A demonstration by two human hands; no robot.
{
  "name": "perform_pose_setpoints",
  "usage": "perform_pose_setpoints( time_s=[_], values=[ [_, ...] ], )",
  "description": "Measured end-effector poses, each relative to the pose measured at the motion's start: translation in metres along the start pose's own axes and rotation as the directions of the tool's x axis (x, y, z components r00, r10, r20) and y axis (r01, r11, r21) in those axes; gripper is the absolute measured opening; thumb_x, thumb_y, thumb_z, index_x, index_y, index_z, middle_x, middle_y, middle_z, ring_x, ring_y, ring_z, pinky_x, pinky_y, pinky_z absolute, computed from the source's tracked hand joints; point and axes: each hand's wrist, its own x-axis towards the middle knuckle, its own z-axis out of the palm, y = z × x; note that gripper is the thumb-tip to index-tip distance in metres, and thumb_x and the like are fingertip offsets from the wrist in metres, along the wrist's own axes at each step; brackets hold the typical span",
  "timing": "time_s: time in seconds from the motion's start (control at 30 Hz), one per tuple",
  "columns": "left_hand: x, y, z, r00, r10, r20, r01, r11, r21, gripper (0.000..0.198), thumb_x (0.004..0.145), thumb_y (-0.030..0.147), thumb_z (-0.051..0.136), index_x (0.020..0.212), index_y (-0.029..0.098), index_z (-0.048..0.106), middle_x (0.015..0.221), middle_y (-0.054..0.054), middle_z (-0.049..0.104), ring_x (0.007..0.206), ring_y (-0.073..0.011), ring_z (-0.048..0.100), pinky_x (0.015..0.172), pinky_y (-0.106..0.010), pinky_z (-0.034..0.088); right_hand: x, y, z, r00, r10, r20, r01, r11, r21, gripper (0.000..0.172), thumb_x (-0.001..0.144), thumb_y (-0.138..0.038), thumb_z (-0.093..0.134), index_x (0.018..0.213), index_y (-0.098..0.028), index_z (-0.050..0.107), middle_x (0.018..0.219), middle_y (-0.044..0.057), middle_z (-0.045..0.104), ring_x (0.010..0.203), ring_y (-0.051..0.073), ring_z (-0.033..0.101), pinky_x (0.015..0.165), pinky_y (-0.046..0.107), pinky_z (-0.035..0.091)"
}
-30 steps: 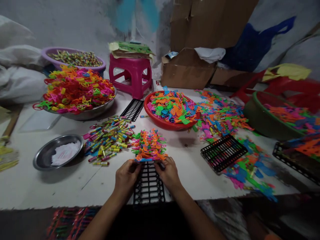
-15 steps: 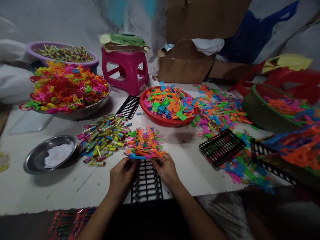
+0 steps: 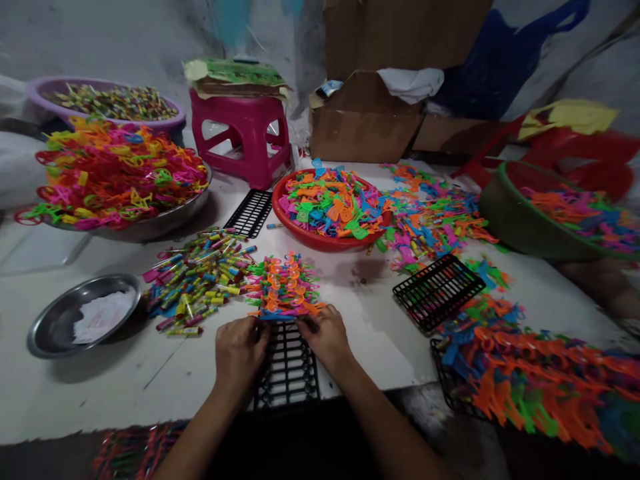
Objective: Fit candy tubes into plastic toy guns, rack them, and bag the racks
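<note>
At the near edge of the white table (image 3: pixel 373 353): two bare hands and one black rack. The left hand (image 3: pixel 236 350) and right hand (image 3: pixel 330 340) flank the rack (image 3: pixel 287 373), forearms reaching up from below, thumbs and forefingers drawn together at either end of the nearest filled row. Whether they pinch a piece or merely press on it cannot be told. The rack lies lengthwise before the person, a ladder of slots, its near part bare; its far part bears plastic pieces (image 3: pixel 283 287) in close rows, too crowded to count, orange discs uppermost, green, pink and blue ends jutting sideways. Near right: one loaded rack (image 3: pixel 450 393), covered with overlapping orange, green and blue pieces. Left: one small steel dish (image 3: pixel 50 327) holding white slips (image 3: pixel 103 315), and one heap of small tubes (image 3: pixel 205 273). Middle distance: one slanted rack (image 3: pixel 437 293) at right, one red basin (image 3: pixel 320 241) heaped with loose pieces, and one farther rack (image 3: pixel 250 213) beside it. Beyond: one large steel bowl (image 3: pixel 165 223) at left, one green basin (image 3: pixel 525 230) at right. Rear: one purple basin (image 3: pixel 170 121), one magenta stool (image 3: pixel 260 137).
</note>
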Motion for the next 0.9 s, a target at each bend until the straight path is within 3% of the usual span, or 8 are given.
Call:
perform_pose_setpoints(
  time_s=[0.1,0.23,0.37,0.47,0.57,0.67,0.77,0.9],
  values=[
    [0.000,-0.004,0.001,1.000,0.010,0.029,-0.011,1.000,0.017,0.022,0.078,0.036,0.048,0.073,0.019,0.061,0.071,-0.005,0.066,0.071,-0.0215,0.060,0.069,-0.035,0.044,0.001,0.001,0.001,1.000,0.003,0.002,-0.003,1.000,0.013,0.014,0.074,-0.032,0.062,0.081,-0.021,0.068,0.085,0.006,0.064,0.086,0.021,0.051,0.077,0.031,0.039],
    [-0.023,-0.022,-0.011,0.999,0.040,-0.024,-0.042,0.993,-0.110,0.031,0.078,0.044,0.050,0.098,0.021,0.059,0.091,-0.005,0.066,0.085,-0.0192,0.061,0.074,-0.030,0.049,-0.016,0.013,-0.017,0.998,-0.023,-0.060,0.036,0.976,0.215,0.014,0.074,-0.029,0.062,0.084,-0.021,0.066,0.087,0.005,0.064,0.086,0.021,0.054,0.079,0.033,0.041],
    [-0.067,-0.034,-0.033,0.963,0.243,-0.119,-0.252,0.965,-0.069,0.036,0.078,0.046,0.050,0.105,0.023,0.055,0.094,-0.005,0.067,0.086,-0.0194,0.063,0.074,-0.030,0.053,-0.063,0.025,-0.052,0.961,0.138,-0.238,-0.011,0.884,0.468,0.015,0.079,-0.029,0.053,0.087,-0.021,0.064,0.085,0.006,0.064,0.083,0.020,0.056,0.076,0.033,0.043],
    [-0.087,-0.027,-0.031,0.879,0.471,-0.071,-0.472,0.881,0.001,0.047,0.074,0.046,0.057,0.113,0.021,0.051,0.106,-0.008,0.065,0.096,-0.0217,0.061,0.076,-0.030,0.054,-0.106,0.030,-0.063,0.951,0.308,0.000,-0.213,0.659,0.721,0.018,0.076,-0.035,0.057,0.084,-0.020,0.063,0.075,0.005,0.063,0.066,0.017,0.058,0.063,0.029,0.046],
    [-0.083,-0.014,-0.009,0.811,0.585,-0.006,-0.585,0.810,0.046,0.040,0.078,0.040,0.053,0.114,0.021,0.053,0.115,-0.009,0.061,0.106,-0.0242,0.056,0.080,-0.036,0.053,-0.143,0.044,-0.061,0.846,0.412,0.338,-0.454,0.226,0.862,0.026,0.067,-0.037,0.067,0.083,-0.017,0.062,0.068,0.003,0.063,0.053,0.014,0.057,0.047,0.024,0.045],
    [-0.066,-0.005,0.015,0.810,0.587,0.009,-0.587,0.809,0.023,0.029,0.083,0.032,0.045,0.106,0.020,0.059,0.115,-0.009,0.060,0.110,-0.0248,0.053,0.084,-0.039,0.051,-0.168,0.073,-0.066,0.677,0.649,0.346,-0.347,-0.132,0.928,0.028,0.056,-0.028,0.073,0.079,-0.017,0.062,0.069,0.002,0.065,0.056,0.015,0.060,0.047,0.024,0.046],
    [-0.052,-0.001,0.027,0.812,0.584,-0.007,-0.584,0.812,0.009,0.028,0.084,0.032,0.044,0.097,0.017,0.064,0.113,-0.011,0.061,0.110,-0.0267,0.052,0.086,-0.041,0.049,-0.186,0.108,-0.083,0.563,0.791,0.240,-0.124,-0.207,0.971,0.022,0.054,-0.022,0.067,0.075,-0.017,0.061,0.076,0.005,0.068,0.067,0.019,0.064,0.058,0.030,0.051],
    [-0.051,-0.011,0.029,0.806,0.589,-0.060,-0.588,0.808,0.026,0.032,0.084,0.036,0.042,0.095,0.017,0.065,0.111,-0.012,0.062,0.108,-0.0280,0.053,0.087,-0.043,0.048,-0.202,0.136,-0.096,0.532,0.832,0.158,-0.087,-0.132,0.987,0.005,0.061,-0.021,0.060,0.063,-0.018,0.056,0.064,0.002,0.066,0.063,0.019,0.065,0.055,0.031,0.052]
  ],
)
